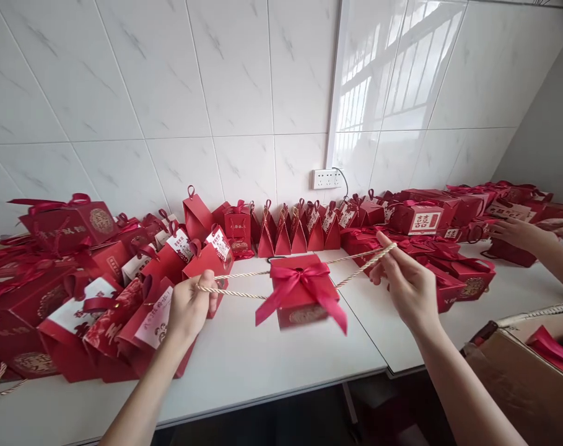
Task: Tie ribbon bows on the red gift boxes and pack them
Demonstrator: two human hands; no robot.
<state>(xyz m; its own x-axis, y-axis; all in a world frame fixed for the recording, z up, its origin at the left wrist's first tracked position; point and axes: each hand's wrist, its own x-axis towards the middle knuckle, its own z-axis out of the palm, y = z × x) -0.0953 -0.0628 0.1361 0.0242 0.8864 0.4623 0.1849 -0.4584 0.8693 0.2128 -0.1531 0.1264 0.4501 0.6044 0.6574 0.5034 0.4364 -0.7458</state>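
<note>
A small red gift box (304,291) with a pink-red ribbon bow on top hangs in front of me over the white table. Gold twisted cord handles (237,295) stretch out from both of its sides. My left hand (191,308) is closed on the left cord loop, beside a group of red boxes with white tags. On the other side, my right hand (404,279) pinches the end of the right cord between thumb and fingers. Both cords are pulled fairly taut, and the lower part of the box is slightly blurred.
Triangular red boxes (283,235) stand in a row by the tiled wall. Red boxes (67,232) are piled at left, others (458,272) at right. Another person's hands (518,235) touch boxes at far right. A cardboard carton (508,365) is at front right. A power strip (327,179) sits behind.
</note>
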